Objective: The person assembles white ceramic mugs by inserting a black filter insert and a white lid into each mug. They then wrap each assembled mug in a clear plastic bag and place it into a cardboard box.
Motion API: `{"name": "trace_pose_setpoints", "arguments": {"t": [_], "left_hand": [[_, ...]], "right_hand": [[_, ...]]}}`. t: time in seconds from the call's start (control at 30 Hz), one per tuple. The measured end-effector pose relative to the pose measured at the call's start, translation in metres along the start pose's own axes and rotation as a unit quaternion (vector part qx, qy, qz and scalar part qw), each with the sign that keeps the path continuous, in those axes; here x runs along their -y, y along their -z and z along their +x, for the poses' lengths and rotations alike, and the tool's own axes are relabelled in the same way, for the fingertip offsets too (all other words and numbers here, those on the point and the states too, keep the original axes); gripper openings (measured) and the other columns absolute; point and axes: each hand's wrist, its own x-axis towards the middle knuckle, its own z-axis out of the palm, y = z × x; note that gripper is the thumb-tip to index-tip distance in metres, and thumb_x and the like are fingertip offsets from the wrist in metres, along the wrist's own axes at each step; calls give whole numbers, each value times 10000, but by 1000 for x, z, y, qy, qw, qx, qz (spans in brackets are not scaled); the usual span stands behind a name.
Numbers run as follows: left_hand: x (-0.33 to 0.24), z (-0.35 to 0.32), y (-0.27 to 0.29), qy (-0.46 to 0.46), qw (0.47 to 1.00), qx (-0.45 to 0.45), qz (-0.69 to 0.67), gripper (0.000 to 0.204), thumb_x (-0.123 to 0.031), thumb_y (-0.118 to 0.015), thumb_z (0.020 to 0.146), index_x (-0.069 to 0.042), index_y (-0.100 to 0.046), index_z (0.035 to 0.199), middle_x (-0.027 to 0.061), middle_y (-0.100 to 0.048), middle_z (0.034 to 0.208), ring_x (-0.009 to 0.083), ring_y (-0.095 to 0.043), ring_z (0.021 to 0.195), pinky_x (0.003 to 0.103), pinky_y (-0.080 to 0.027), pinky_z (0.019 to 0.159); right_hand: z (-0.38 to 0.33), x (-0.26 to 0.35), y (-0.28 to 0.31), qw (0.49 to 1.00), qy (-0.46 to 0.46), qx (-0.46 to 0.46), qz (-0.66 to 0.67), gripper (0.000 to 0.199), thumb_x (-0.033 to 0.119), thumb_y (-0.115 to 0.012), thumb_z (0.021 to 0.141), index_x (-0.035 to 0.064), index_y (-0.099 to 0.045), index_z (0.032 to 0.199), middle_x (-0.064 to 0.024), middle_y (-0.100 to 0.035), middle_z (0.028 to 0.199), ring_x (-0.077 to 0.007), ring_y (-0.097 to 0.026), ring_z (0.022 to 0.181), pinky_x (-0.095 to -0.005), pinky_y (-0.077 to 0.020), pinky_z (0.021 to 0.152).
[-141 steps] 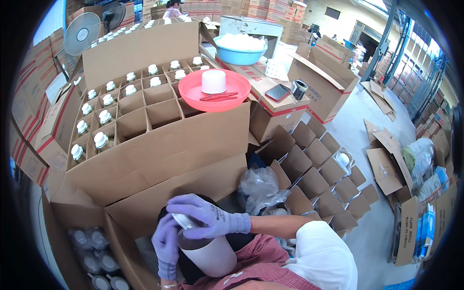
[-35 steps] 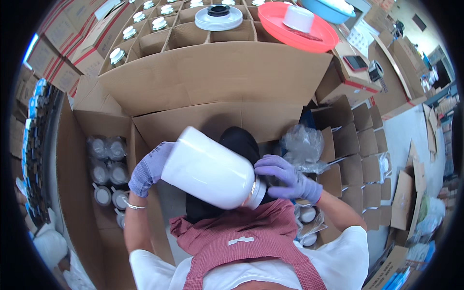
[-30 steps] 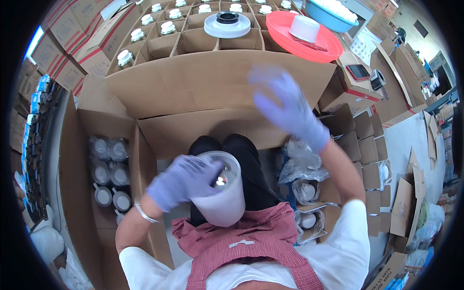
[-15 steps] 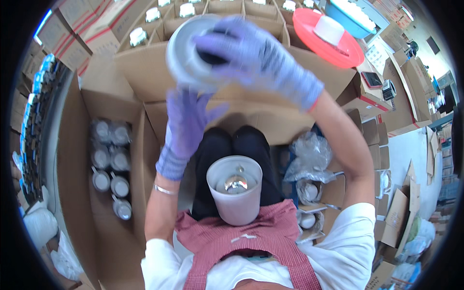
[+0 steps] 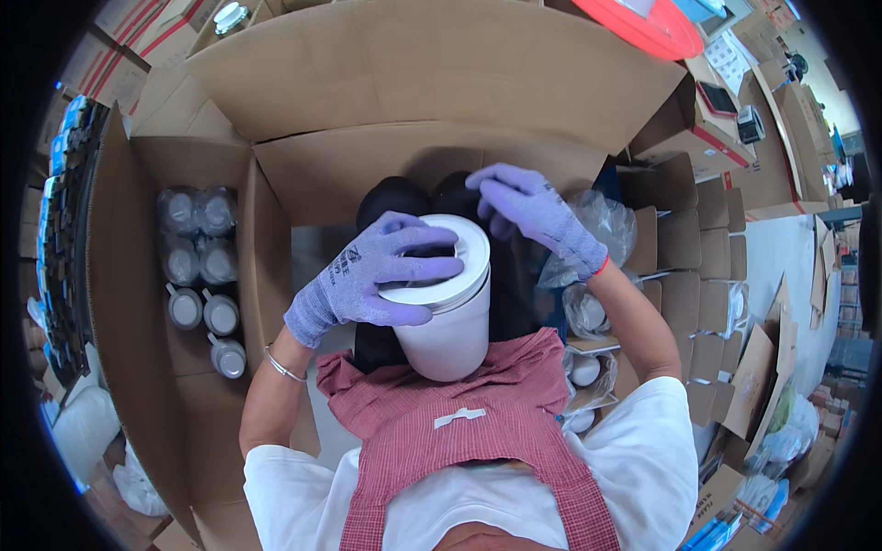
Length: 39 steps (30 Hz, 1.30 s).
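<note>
A white cylindrical canister stands between my thighs, on my lap over the red checked apron. A round white lid covers its mouth, though I cannot tell whether it is fully seated. My left hand, in a purple-grey glove, grips this lid, with fingers across its top and the thumb at the near rim. To the right of the lid, my gloved right hand hovers with nothing in it. Its fingers are loosely bent and apart, close to my knee. The canister's inside is hidden.
A cardboard box at left holds several clear containers. Before my knees rises a large carton flap. On the right are carton dividers, a clear plastic bag and a phone. A red tray sits at far right.
The lid came down from in front onto the canister. My left hand moved onto it, while my right hand let go and drew back to the right. The view tilted down.
</note>
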Motion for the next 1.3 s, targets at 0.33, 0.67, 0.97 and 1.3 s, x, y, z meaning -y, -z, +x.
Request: {"name": "trace_pose_setpoints", "arguments": {"t": [0.33,0.67,0.97,1.3], "left_hand": [[-3,-16,-30,51,997,58,-12,509,-424,-648,803,-92,-704,1184,148,-562,1316,375,-436,1286,474,-321,1114],[7,-47,-140,318,860,-267,-297,563,-251,-494,1046,5,-330,1520,174,-389,1534,260,-386,1411,356,-289,1172],[-44,-46,-143,416,803,-191,-380,342,-174,-658,929,-25,-608,1234,27,-638,1043,74,-591,898,242,-503,821],[-37,-38,-113,443,797,-221,-346,188,-76,-619,879,9,-719,1013,87,-725,960,141,-679,911,276,-540,837]], "right_hand": [[7,-57,-66,843,477,38,-248,410,268,-530,1001,-4,-561,1307,-209,-610,1216,-347,-600,1122,-416,-454,1028],[-110,-20,3,928,259,88,-253,852,367,-761,764,60,-422,1483,-220,-408,1468,-390,-421,1342,-456,-352,1127],[-155,-97,-37,973,-15,-38,226,554,319,-392,1006,12,-395,1468,-163,-393,1456,-270,-396,1345,-389,-282,1145],[-115,-76,-35,907,403,-18,-121,619,358,-659,827,38,-551,1345,-153,-525,1341,-349,-484,1263,-444,-359,1084]]}}
